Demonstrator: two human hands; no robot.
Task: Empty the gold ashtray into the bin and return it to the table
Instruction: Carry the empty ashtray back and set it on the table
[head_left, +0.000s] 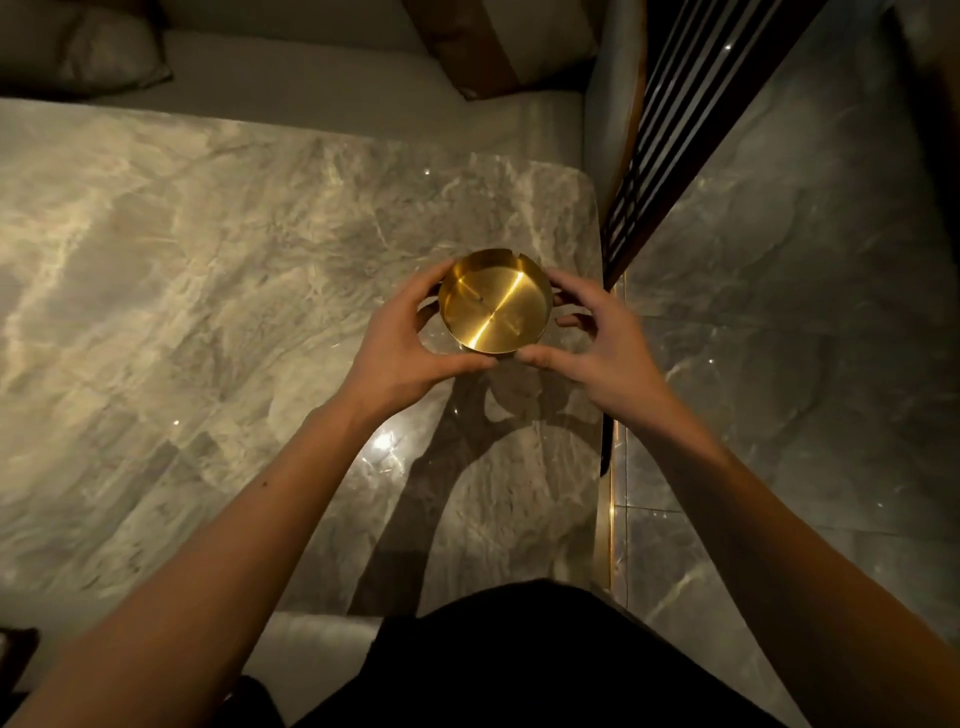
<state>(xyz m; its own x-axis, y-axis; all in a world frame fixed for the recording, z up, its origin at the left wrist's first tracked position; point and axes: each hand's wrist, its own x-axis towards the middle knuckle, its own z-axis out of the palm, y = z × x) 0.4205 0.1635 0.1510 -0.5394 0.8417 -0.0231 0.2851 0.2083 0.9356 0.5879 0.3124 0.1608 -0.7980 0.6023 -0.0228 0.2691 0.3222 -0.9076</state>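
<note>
**Ashtray cupped between both hands over the counter corner**

While both hands close around it, the gold ashtray sits between them near the right end of the marble counter, mouth up. The left hand grasps its left rim and the right hand its right, equally near. Being round, it has no long axis. It looks empty; whether it touches the counter is unclear. No writing shows.

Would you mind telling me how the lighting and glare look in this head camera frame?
Head view: dim, warm light; bright streaks of glare across the gold ashtray; a specular hotspot on the marble table near the left forearm; both hands cast hard shadows toward the camera; wide-angle bending at the edges.
</note>
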